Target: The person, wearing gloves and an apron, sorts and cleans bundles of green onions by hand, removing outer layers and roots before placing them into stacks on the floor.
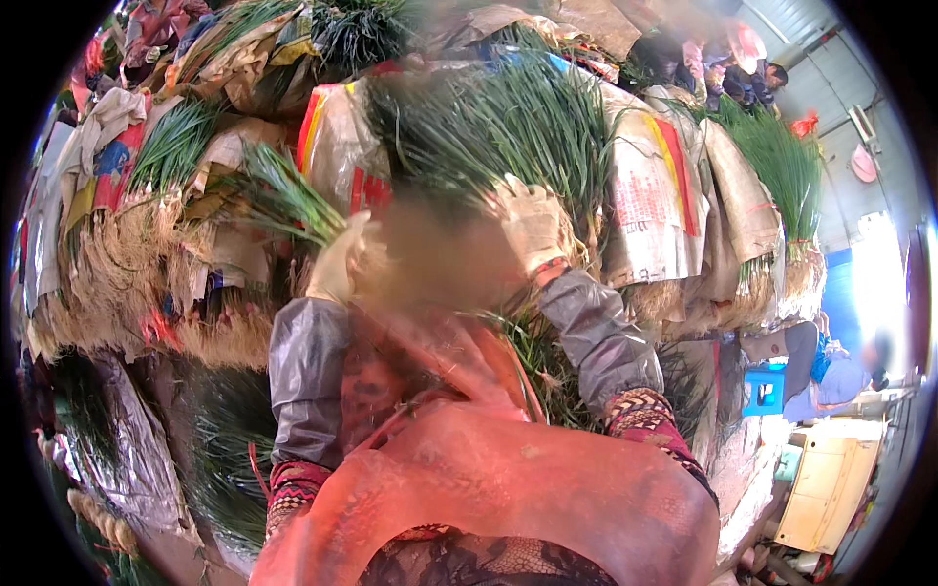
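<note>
My left hand [342, 262], in a pale glove, is closed round a small bunch of green onions [290, 198], whose leaves point up and to the left. My right hand [532, 227], gloved too, lies on the lower edge of a big heap of green onions [498, 122]. Its fingers stretch over the leaves, and I see nothing gripped in them. Between both hands the picture is smeared, so whatever lies there is hidden. Grey sleeve covers and a red-orange plastic apron [508, 469] are on me.
Pale woven sacks [650, 195] cover bundles on both sides, with stringy straw-coloured roots [122, 264] hanging along the front. More greens [230, 439] lie low on the left. At right stand a blue stool [764, 391] and a yellowish box [829, 488]. Another person [762, 83] is at the far right.
</note>
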A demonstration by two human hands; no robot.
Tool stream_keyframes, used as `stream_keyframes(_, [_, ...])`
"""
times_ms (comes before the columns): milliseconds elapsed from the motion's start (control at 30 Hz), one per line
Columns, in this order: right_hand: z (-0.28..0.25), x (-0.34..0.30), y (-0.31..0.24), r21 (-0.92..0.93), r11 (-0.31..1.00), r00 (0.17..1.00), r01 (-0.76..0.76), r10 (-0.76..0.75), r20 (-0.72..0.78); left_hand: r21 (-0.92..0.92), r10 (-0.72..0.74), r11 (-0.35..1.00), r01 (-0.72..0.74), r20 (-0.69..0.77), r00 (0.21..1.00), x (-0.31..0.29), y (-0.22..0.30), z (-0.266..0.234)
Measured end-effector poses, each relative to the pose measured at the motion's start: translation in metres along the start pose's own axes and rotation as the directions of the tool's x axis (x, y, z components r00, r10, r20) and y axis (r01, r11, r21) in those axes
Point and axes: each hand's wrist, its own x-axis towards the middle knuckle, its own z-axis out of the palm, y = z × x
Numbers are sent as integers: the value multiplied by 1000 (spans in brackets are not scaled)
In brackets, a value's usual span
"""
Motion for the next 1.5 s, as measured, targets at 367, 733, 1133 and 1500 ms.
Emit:
stream_keyframes(367, [-15, -47, -77, 115, 989, 962, 89, -115, 249, 3, -124, 992, 126, -116, 985, 53, -65, -42])
stream_keyframes(733, [60, -7, -133, 322, 919, 864, -228, 39, 503, -232, -195, 947, 223, 137, 971, 12, -57, -68])
stream_keyframes(1133, [-48, -77, -118, 552, -481, 704, -682, -225, 673, -213, -303, 932, 292, -22, 953, -112, -91, 57])
stream_keyframes(1500, [-78, -69, -118, 944, -271, 971, -190, 89, 221, -223, -199, 957, 185, -45, 979, -167, -27, 101])
